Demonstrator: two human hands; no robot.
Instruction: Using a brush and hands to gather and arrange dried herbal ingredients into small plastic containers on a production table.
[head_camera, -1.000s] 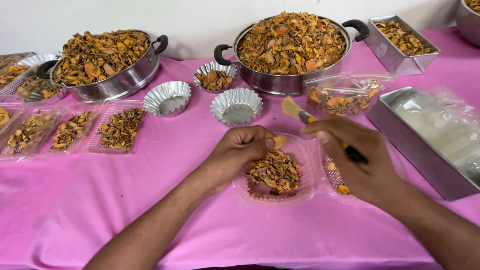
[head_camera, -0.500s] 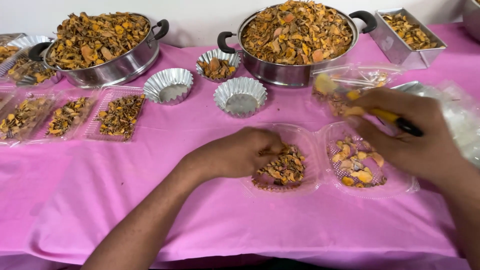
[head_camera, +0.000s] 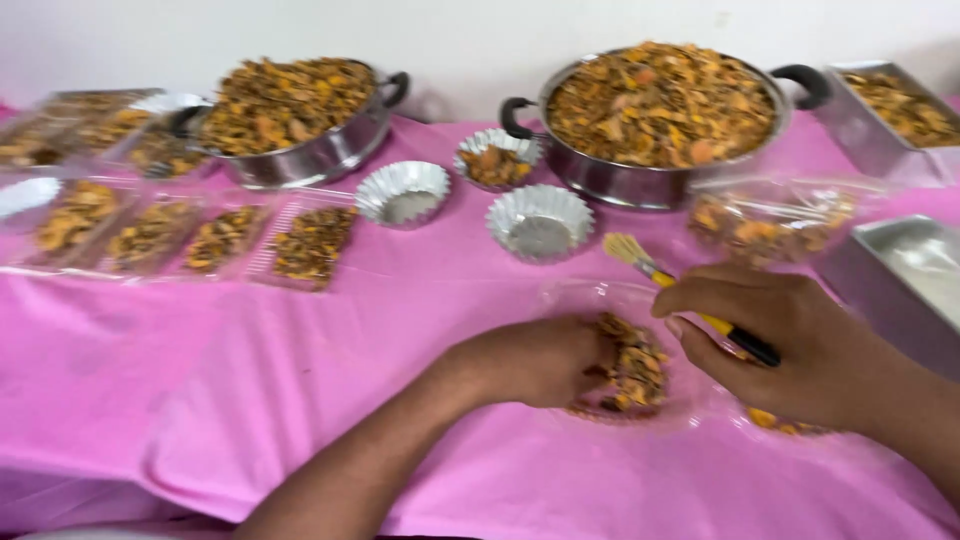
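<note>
1. We press the left hand (head_camera: 535, 360) onto the heap of orange-brown snack mix (head_camera: 632, 368); its fingers are curled, fingertips touching the mix.
2. The mix sits in a clear plastic tray (head_camera: 590, 300) on the pink tablecloth (head_camera: 300, 380), directly under those fingertips.
3. The right hand (head_camera: 790, 345) pinches a yellow-bristled brush (head_camera: 690, 305), fingers closed narrow on its handle, bristles pointing away beyond the thumb.
4. Judged step: packing the tray. The next move calls for steady, light pressure.

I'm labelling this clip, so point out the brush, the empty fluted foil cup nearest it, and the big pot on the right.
brush (head_camera: 628, 249), head view, on its pale bristles.
empty fluted foil cup (head_camera: 540, 222), head view, on its inner base.
big pot (head_camera: 610, 182), head view, on its steel side wall.
</note>
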